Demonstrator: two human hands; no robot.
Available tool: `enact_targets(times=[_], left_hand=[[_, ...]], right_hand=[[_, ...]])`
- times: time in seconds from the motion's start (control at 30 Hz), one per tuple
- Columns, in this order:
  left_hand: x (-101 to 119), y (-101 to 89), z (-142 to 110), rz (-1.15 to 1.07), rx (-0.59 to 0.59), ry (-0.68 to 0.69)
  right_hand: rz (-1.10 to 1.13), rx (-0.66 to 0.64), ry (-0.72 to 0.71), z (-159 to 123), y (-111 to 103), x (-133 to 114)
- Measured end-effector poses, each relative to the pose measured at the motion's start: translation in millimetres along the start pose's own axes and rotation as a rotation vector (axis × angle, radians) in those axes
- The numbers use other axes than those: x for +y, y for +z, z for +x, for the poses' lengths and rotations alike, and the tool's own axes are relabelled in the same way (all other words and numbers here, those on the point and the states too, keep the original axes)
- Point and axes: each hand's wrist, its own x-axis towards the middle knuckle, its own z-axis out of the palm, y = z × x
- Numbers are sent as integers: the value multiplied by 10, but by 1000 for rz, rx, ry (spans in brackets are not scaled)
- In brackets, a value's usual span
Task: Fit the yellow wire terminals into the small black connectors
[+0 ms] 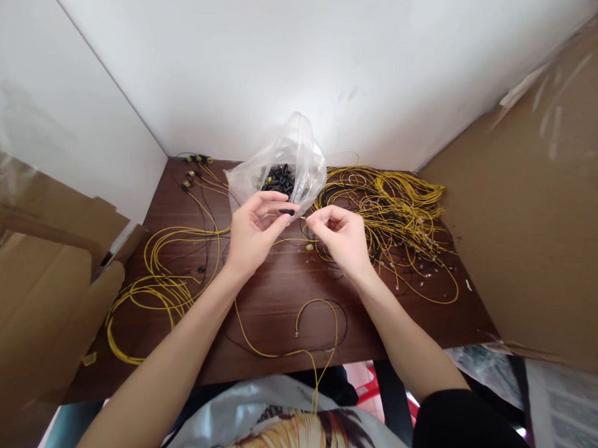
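Note:
My left hand (253,232) pinches a small black sleeve-like boot (287,211) between thumb and fingers, its other fingers stretched out. Just to the right, my right hand (342,236) is closed in a pinch on the thin tip of a yellow cable (302,217). The cable tip points at the boot, with a narrow gap showing between the two hands; whether they touch is too small to tell. Behind the hands stands an open clear plastic bag (302,155) holding many black boots (280,180).
A large tangle of yellow cables (404,195) covers the back right. Coiled yellow cables (152,290) lie at the left of the brown table (286,283); another loops over the front edge. Connectors (189,177) sit back left. Cardboard (537,214) walls both sides.

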Motion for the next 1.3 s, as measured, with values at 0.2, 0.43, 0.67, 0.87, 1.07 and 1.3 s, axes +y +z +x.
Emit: enact_targets(times=[0.2,0.43,0.67,0.87,1.07,1.3], left_hand=[[-25,14,-52,207,-34,140],[-20,28,-90,328,-59,222],[-23,40,-95,316,-60,214],[-17,37,-93,321,-68,250],[-24,32,-94,346,-75,252],[-27,34,-96,355,-72,243]], right_hand=[[-121,37,-87,-29,5,21],[-205,60,-144,-47,13,26],[-216,46,-139,-48,9,18],[-158,18,-92,-22,-9,48],[-199,22,-99,-22,-20,39],[-190,3,-104,-20,-24,30]])
